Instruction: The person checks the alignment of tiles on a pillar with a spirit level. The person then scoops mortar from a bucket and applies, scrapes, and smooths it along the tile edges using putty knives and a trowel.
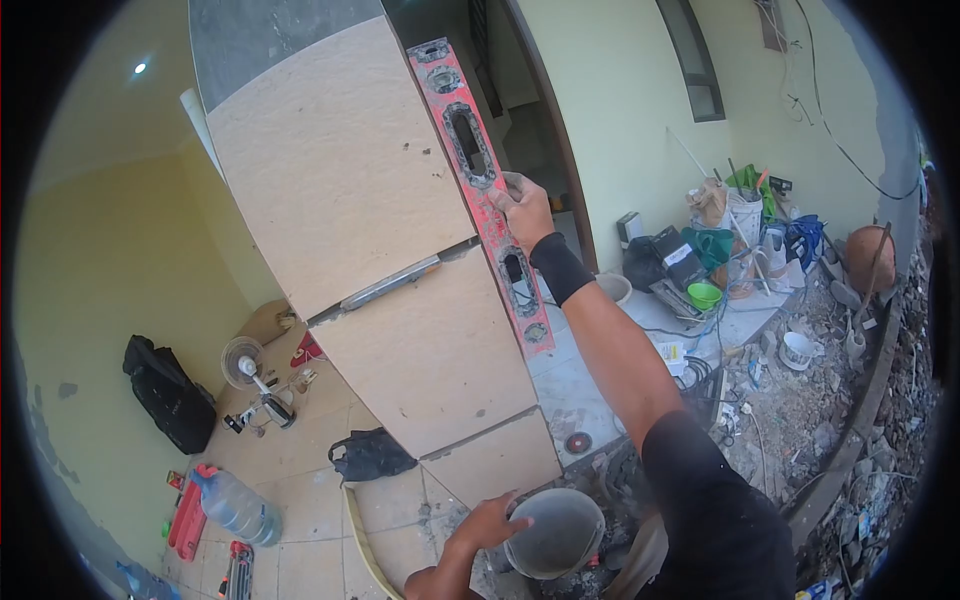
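A worn red spirit level [487,190] stands against the right edge of a column faced with large beige tiles [345,155]. My right hand [524,210], with a black band on its wrist, grips the level near its middle. Down at the column's foot, my left hand [487,524] has its thumb and fingers apart, close to the bottom tile [497,458] and the rim of a grey bucket [553,533]. Whether it touches either one I cannot tell. A metal strip [390,283] sits in the joint between the upper two tiles.
At left on the tiled floor are a fan [243,362], a black bag [170,395], a large water bottle [236,508] and a red case [188,520]. A black plastic bag [370,455] lies beside the column. Tools and containers pile up at right, near a green bowl [704,295] and rubble [790,420].
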Action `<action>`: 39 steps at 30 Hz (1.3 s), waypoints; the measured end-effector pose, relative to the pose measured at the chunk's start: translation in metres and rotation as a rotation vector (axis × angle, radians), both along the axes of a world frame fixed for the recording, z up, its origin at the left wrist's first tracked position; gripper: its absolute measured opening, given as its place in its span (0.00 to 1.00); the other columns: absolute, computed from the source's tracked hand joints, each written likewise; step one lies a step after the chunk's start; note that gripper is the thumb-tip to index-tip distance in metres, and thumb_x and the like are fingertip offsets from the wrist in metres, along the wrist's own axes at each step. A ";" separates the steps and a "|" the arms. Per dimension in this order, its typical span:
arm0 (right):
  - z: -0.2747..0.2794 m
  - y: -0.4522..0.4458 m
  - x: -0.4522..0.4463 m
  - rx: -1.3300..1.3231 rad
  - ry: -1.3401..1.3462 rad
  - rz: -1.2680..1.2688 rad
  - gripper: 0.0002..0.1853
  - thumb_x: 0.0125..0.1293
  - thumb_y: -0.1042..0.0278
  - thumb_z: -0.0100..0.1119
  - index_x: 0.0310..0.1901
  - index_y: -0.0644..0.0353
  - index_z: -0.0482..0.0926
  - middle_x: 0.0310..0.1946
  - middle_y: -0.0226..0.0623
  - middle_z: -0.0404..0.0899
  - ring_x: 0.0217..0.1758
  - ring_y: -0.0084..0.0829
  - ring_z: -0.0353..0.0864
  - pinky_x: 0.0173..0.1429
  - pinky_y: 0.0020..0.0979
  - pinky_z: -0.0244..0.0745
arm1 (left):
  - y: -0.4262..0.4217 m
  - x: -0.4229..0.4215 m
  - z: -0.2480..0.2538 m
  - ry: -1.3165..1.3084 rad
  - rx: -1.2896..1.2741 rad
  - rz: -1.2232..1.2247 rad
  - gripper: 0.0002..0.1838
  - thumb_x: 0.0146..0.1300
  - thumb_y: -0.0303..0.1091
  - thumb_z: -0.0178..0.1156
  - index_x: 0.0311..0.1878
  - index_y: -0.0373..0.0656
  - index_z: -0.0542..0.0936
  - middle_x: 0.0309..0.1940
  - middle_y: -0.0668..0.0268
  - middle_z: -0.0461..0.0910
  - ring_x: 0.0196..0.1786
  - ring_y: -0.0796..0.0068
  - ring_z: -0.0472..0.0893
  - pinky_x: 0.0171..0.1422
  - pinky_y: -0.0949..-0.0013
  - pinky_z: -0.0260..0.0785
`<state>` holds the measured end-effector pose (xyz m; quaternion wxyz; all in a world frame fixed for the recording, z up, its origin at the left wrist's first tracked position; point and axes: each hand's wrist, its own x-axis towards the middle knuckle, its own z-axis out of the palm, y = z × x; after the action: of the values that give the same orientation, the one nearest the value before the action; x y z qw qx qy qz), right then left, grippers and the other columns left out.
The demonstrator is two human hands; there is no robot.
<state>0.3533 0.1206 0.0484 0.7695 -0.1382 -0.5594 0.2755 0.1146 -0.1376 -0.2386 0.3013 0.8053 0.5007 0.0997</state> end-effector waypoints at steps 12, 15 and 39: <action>-0.001 0.001 0.000 0.008 -0.003 0.000 0.16 0.64 0.82 0.58 0.53 0.75 0.75 0.44 0.42 0.84 0.46 0.24 0.82 0.51 0.24 0.75 | -0.005 0.008 0.012 0.033 -0.034 0.002 0.38 0.60 0.51 0.64 0.68 0.39 0.67 0.50 0.44 0.79 0.55 0.46 0.78 0.61 0.56 0.69; 0.000 -0.001 0.000 0.000 0.000 0.000 0.15 0.64 0.82 0.58 0.52 0.75 0.75 0.44 0.42 0.84 0.45 0.24 0.82 0.51 0.24 0.75 | -0.006 0.009 0.013 0.032 -0.017 -0.007 0.38 0.60 0.51 0.64 0.68 0.38 0.67 0.51 0.43 0.79 0.56 0.46 0.78 0.61 0.56 0.69; -0.001 -0.017 0.033 -0.055 -0.052 -0.138 0.18 0.62 0.77 0.62 0.53 0.75 0.76 0.44 0.46 0.84 0.44 0.28 0.84 0.51 0.26 0.76 | -0.092 0.023 0.092 -0.441 -0.141 -0.382 0.16 0.61 0.37 0.64 0.44 0.34 0.79 0.42 0.50 0.81 0.50 0.56 0.81 0.62 0.62 0.69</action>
<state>0.3861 0.1032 0.0469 0.7678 -0.2045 -0.5605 0.2335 0.1375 -0.2297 -0.1466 0.4713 0.8209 0.2684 0.1789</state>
